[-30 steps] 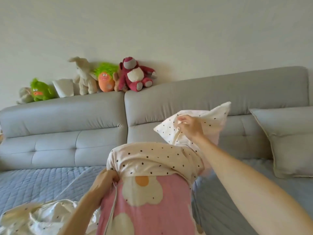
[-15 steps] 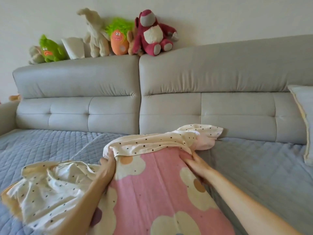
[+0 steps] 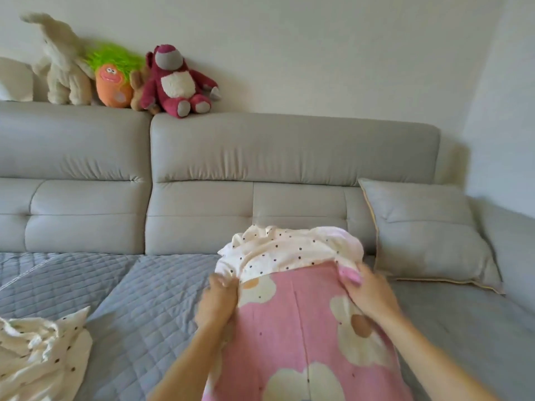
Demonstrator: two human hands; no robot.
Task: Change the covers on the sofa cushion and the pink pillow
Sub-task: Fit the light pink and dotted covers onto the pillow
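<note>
1. Since half a second ago the right hand has moved from the pillow's right flank up to the edge of the dotted cover, and the view has swung right, so the grey sofa cushion now shows in full against the backrest.
2. At this moment the pink pillow lies lengthwise on the quilted seat, its far end capped by the cream dotted cover, which is bunched there and reaches only a short way down.
3. Left hand: fingers curled, pinching the cover's left edge beside the pillow.
4. Right hand: fingers curled over the cover's right edge, gripping the hem against the pillow's corner.
5. A second dotted cloth lies loose on the seat at the near left, well apart from the pillow.
6. Step in hand, as I judge it: drawing the cover down over the pillow.
7. To do it well, both edges should come toward the body evenly; pulling one side ahead would likely twist the fabric and jam it.
8. Seating the far corners first, then sliding the bunched folds down in short pulls, should keep the cloth flat.
9. Most of the pillow is not yet covered, and the sofa cushion stands untouched.
</note>
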